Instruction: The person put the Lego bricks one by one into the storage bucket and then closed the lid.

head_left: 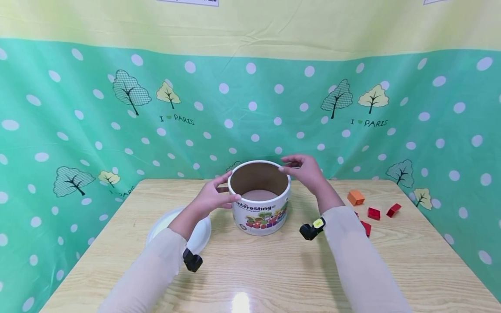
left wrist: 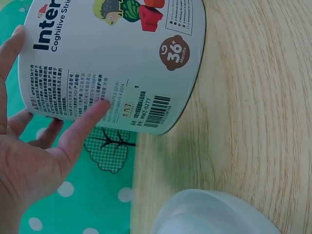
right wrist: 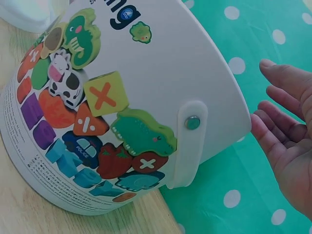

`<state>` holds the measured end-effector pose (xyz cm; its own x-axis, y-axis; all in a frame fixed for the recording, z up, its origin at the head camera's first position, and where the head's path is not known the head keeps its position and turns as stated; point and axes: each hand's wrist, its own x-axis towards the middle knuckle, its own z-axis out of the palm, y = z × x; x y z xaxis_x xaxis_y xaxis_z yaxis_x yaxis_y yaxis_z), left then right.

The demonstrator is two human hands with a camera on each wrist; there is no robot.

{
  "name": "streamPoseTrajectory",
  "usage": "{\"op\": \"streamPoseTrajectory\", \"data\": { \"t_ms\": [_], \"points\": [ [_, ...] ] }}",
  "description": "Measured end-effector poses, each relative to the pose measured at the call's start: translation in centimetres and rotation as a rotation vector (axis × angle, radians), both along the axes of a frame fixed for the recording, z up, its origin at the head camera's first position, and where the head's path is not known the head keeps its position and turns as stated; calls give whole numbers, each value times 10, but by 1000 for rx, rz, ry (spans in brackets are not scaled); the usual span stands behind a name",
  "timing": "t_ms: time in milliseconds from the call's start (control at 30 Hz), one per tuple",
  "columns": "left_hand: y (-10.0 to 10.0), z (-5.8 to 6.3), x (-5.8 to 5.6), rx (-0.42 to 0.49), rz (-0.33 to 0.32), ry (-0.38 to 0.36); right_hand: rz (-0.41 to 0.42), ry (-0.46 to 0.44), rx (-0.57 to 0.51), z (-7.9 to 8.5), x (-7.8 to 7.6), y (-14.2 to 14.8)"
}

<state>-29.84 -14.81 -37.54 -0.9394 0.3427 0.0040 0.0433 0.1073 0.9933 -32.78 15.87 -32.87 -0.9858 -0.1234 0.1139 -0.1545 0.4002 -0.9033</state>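
Note:
A round white bucket [head_left: 260, 222] printed with "Interesting" and coloured toy pictures stands upright on the table, its top uncovered and its brown inner wall [head_left: 260, 174] showing. At its left side my left hand [head_left: 206, 198] touches the wall near the rim, thumb forward and fingers spread. The left wrist view shows that thumb stretched along the printed label [left wrist: 146, 109]. My right hand [head_left: 308, 173] is at the right rim, thumb by the edge and fingers loosely bent. In the right wrist view, the riveted white handle end [right wrist: 191, 151] lies between the toy pictures and the hand.
On the left lies a round white lid [head_left: 201, 237], partly under my left forearm. An orange block [head_left: 355, 197] and several red blocks [head_left: 373, 213] lie at the right, some partly behind my right sleeve. A green dotted cloth [head_left: 250, 117] hangs behind the wooden table [head_left: 274, 278].

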Motion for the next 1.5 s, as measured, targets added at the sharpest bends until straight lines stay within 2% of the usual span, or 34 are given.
{"op": "streamPoseTrajectory", "data": {
  "t_ms": [567, 833, 1200, 1500],
  "points": [
    [-2, 6, -4, -83, -38, 34, 23, 79, -46, -8, 26, 17],
    [1, 8, -3, -154, -50, 49, 16, 113, -55, -14, 40, 24],
    [1, 9, -1, -144, -39, 27, 43, 130, -97, -23, 61, 38],
    [3, 10, 0, -130, -42, 10, 48, 133, -101, -31, 73, 50]
  ]
}}
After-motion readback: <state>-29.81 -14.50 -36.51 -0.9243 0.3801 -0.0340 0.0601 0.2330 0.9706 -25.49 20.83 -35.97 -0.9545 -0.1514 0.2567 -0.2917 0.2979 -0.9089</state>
